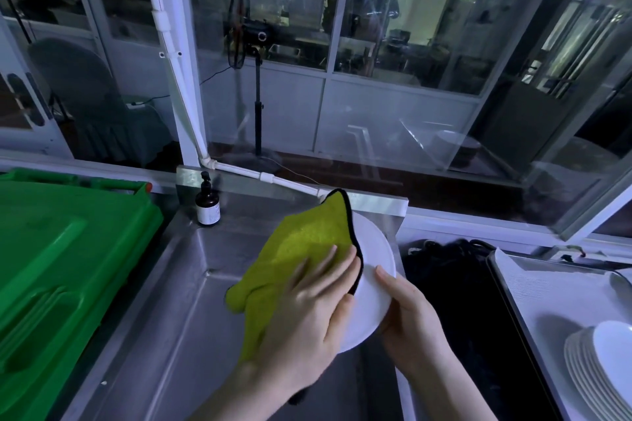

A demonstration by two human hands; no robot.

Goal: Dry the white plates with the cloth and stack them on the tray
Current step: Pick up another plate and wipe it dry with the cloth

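In the head view, the left hand lies flat on the cloth, fingers straight and spread, pressing it against the face of a plate. The right hand grips the plate at its near rim, thumb on the front; the fingers behind are hidden, but they probably curl round the back. The plate is held tilted in the air over the sink, with the cloth covering its left half and hanging below it. The right half of its face is bare.

On the right, a stack of plates sits on the tray, well apart from the hands. A bottle stands at the sink's far corner.

The step in hand looks like wiping the face. To do it well, the right hand should turn the plate by its rim so that the cloth reaches the bare half. The left hand should keep its pressure even and then fold the cloth over the edge to dry the back. The grip must stay firm, because a wet rim slips easily.
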